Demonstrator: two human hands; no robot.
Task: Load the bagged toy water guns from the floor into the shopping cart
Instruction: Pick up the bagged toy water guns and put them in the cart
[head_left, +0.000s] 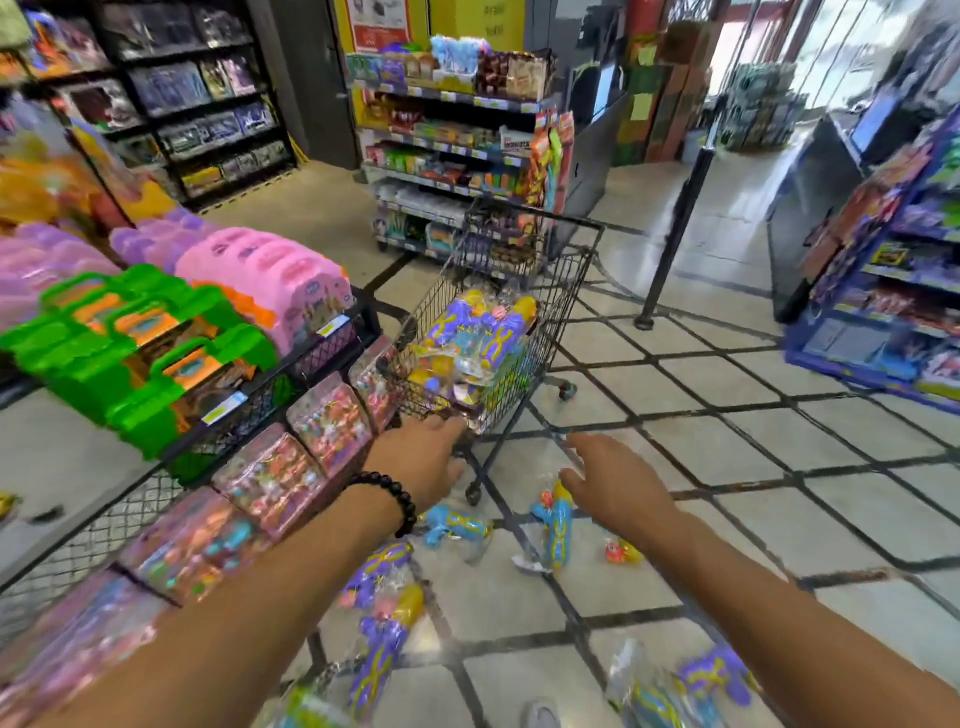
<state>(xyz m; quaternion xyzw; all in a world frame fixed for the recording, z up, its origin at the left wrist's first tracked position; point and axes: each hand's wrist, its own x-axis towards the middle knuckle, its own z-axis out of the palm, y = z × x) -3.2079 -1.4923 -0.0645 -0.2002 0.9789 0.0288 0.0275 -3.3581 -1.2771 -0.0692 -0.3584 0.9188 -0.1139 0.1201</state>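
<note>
A shop aisle with a pale tiled floor (701, 467) crossed by dark lines. Bagged water guns (553, 525) lie scattered there; more fill the wire shopping cart (566, 291). Both hands, left (423, 457) and right (618, 483), reach forward with fingers released, grasping nothing.

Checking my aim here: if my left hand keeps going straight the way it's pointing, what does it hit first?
Most likely the shopping cart: your left hand points at its near lower corner, fingertips close to the wire or already touching it. Depth is unclear.
</note>
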